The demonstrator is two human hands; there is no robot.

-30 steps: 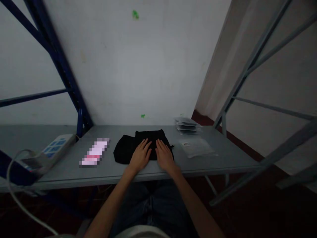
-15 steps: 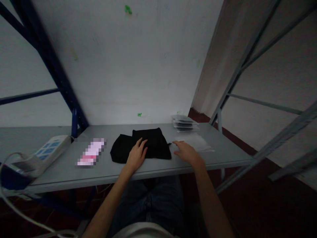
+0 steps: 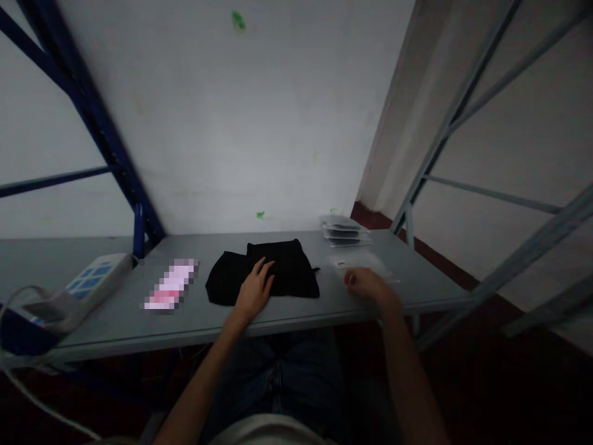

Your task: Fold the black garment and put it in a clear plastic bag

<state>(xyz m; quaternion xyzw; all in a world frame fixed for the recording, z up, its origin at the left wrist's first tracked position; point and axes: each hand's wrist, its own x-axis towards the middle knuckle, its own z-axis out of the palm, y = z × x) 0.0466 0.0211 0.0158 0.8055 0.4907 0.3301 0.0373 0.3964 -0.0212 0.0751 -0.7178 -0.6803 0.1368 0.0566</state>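
Note:
A folded black cloth point(image 3: 282, 275) lies on the grey shelf top point(image 3: 287, 312) in front of me. My left hand point(image 3: 254, 290) rests flat on the cloth's near left part, fingers spread. To the right lies a clear plastic bag point(image 3: 365, 262) with a small label. My right hand point(image 3: 368, 285) sits at the bag's near edge with its fingers curled onto it. The bag still lies flat on the surface.
A stack of clear bags point(image 3: 345, 232) stands at the back right by the wall. A pixelated pink item point(image 3: 169, 285) lies left of the cloth. A white power strip point(image 3: 88, 281) with its cable is at far left. Blue point(image 3: 134, 210) and grey point(image 3: 407, 216) rack posts flank the shelf.
My right hand left the black cloth, moved right to the clear bag and curled its fingers there. My left hand stayed on the cloth. The view shifted slightly to the right.

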